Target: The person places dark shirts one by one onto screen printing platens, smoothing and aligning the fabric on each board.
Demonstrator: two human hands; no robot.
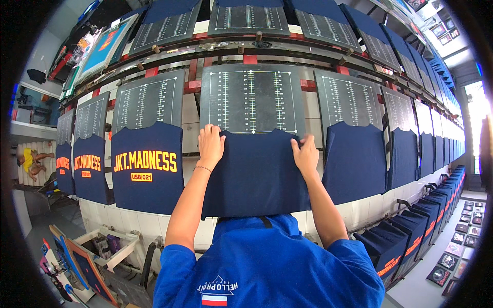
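Note:
A navy blue fabric panel (254,174), cut like a shirt piece with a neckline, lies on a dark board (251,97) printed with white measuring scales. Its lower part hangs toward me. At the panel's upper left corner, my left hand (209,149) has its fingers curled, the thumb close to them at the fabric edge. Over on the upper right corner, the thumb of my right hand (306,158) rests on the cloth. The other fingers of that hand stand apart from the thumb beyond the edge, their tips slightly blurred.
To the left, another navy panel (146,177) bears orange and yellow lettering; a plain navy panel (354,154) lies to the right. Red and dark rails (192,86) run behind the boards. A white drawer (115,251) stands lower left. A person in yellow (33,159) is at far left.

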